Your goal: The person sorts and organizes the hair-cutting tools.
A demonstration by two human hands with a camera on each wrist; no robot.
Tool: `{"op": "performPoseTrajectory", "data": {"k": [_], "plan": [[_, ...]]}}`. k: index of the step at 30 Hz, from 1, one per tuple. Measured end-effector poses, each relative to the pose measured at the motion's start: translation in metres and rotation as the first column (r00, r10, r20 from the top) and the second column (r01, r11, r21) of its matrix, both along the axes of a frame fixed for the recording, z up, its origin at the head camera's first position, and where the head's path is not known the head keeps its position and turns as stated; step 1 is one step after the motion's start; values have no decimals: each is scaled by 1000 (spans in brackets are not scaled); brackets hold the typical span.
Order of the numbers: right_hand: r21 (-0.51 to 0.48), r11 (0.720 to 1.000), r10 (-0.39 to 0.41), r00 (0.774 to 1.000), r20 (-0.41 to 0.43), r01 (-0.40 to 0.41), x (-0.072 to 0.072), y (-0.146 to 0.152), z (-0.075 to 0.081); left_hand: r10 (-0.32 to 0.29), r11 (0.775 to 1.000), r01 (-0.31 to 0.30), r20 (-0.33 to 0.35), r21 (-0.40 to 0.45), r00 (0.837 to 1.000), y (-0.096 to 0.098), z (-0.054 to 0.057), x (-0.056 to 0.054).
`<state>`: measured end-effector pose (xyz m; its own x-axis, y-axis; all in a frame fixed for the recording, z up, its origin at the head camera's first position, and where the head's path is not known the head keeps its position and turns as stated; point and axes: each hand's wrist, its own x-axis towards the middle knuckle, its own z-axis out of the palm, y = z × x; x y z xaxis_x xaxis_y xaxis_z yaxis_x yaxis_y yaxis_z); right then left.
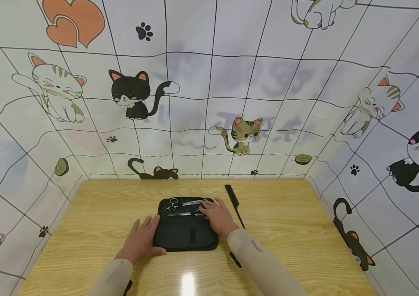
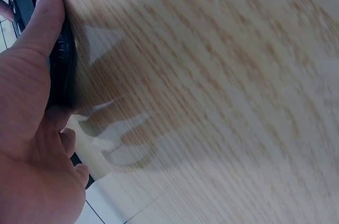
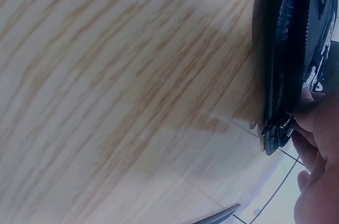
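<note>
A black zip case [image 1: 185,236] lies opened on the wooden table, with silver scissors [image 1: 179,214] held in its far half. My left hand [image 1: 140,238] rests along its left side, fingers extended and thumb at the front corner. In the left wrist view, that thumb lies against the case's dark edge. My right hand [image 1: 220,216] reaches over the far right part, its thumb side covering scissor handles. Close to those fingertips, the right wrist view shows a zipper pull [image 3: 286,127] at the case's corner. I cannot tell whether the right fingers pinch anything.
A black tail comb [image 1: 232,197] lies right of the case, its thin tail running toward the right forearm. Wooden tabletop [image 1: 287,230] surrounds the case. Cloth printed with cats and grid lines [image 1: 190,90] rises behind the table and at both sides.
</note>
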<state>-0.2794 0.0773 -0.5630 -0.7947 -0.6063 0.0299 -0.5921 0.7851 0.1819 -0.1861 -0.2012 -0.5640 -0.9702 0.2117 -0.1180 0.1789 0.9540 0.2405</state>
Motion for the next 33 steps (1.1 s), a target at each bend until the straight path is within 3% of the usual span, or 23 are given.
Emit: {"op": "performPoseTrajectory", "data": {"k": [23, 33], "plan": [[-32, 997, 67, 992, -106, -71, 2, -6, -1, -3, 1000, 3, -13, -1, 1000, -1, -2, -1], [-2, 1000, 16, 1000, -19, -16, -1, -12, -1, -4, 1000, 4, -9, -6, 1000, -1, -2, -2]]}}
